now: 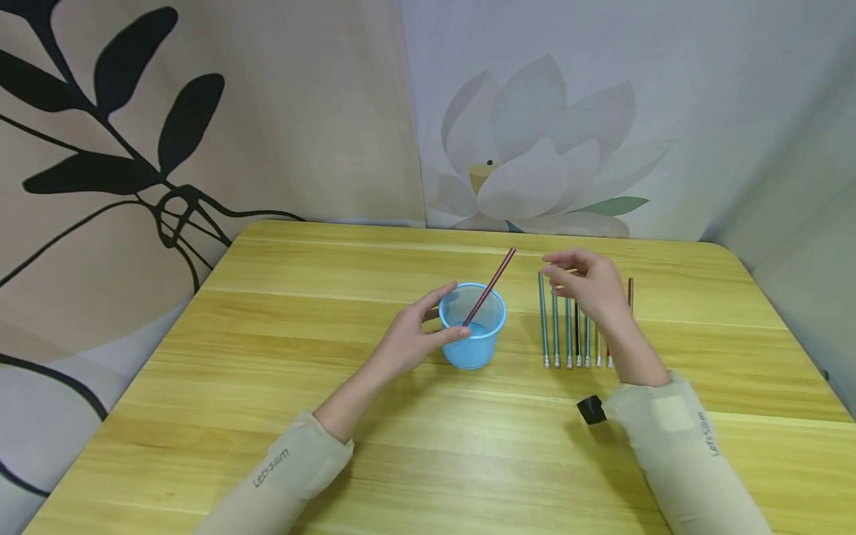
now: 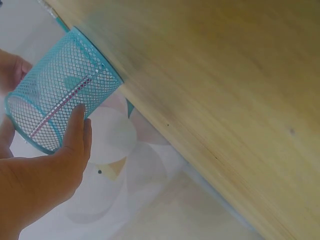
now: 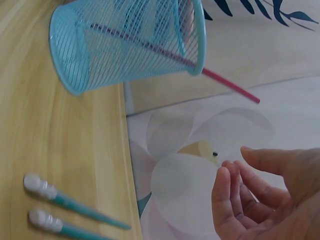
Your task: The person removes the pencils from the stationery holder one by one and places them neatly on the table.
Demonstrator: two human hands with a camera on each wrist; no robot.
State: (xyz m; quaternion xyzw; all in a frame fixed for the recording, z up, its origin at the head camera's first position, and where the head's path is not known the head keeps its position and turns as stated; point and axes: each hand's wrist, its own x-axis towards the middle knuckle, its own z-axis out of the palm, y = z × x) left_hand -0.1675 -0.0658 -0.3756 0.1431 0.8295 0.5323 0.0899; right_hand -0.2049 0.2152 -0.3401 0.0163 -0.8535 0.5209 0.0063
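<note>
A light blue mesh pencil cup [image 1: 471, 352] stands upright on the wooden table. My left hand [image 1: 409, 334] holds it from the left, thumb at the near rim and fingers along the far left side. One dark red pencil [image 1: 493, 282] leans inside the cup, its upper end sticking out past the rim to the right. My right hand [image 1: 588, 282] hovers over a row of pencils, its fingers loosely bent and nothing between them. Teal pencils [image 1: 544, 327] lead that row at the left, their white eraser ends toward me; the hand and wrist partly cover the others.
The row also has a black pencil [image 1: 578, 334] and a red-brown pencil [image 1: 631, 293] on the right. A small black block [image 1: 591, 409] sits beside the right sleeve. Behind the table's back edge hangs a curtain [image 1: 548, 148] with a flower print.
</note>
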